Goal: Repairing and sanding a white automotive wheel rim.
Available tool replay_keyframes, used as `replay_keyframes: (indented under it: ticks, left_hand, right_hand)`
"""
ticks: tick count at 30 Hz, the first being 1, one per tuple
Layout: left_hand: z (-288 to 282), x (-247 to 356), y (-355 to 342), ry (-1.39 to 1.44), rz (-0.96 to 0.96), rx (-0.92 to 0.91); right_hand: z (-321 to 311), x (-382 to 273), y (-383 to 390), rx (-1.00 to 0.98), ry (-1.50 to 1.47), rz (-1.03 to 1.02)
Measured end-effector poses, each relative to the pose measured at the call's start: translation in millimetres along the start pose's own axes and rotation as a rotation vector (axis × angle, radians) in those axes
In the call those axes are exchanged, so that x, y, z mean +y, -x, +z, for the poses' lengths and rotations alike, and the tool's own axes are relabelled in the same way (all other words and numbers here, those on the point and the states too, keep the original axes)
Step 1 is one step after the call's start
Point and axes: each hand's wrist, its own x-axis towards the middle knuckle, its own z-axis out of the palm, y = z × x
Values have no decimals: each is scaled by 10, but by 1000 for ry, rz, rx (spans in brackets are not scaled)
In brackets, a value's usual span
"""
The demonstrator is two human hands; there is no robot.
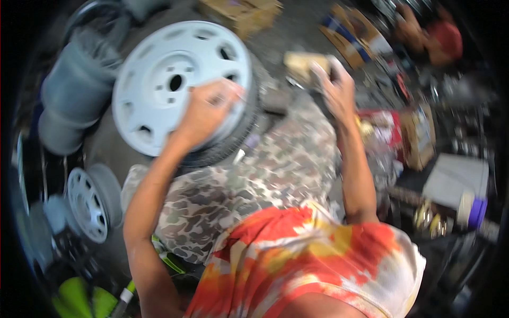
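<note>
A pale grey-white wheel rim [159, 87] with oval holes around its face lies tilted in front of me, with a black tire [225, 146] under its lower right edge. My left hand [212, 108] is over the right part of the rim's face, its fingers curled in. Blur hides what is between them, if anything. To the right of the wheel, my right hand [336, 87], whitish with dust at the fingertips, grips a tan, block-like piece [305, 64] by its right end. Motion blur softens the outline of that piece.
Stacked grey rims [79, 90] stand at the left, and another rim [87, 204] sits lower down. Cardboard boxes [241, 16] are at the back. On the right are scattered tools, a white panel [457, 179] and a purple-and-white roll [472, 210]. Another person [442, 40] shows at the far right.
</note>
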Motion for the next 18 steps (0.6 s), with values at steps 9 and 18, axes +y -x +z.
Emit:
replay_keyframes:
  ticks: [9,18]
  left_hand:
    - [591,724,-428,161,-47,-289]
    - [193,481,-268,226,-81,3]
  right_hand:
    - [-494,-504,543,-192,-417,83]
    - [-1134,3033,3287,-310,788,920]
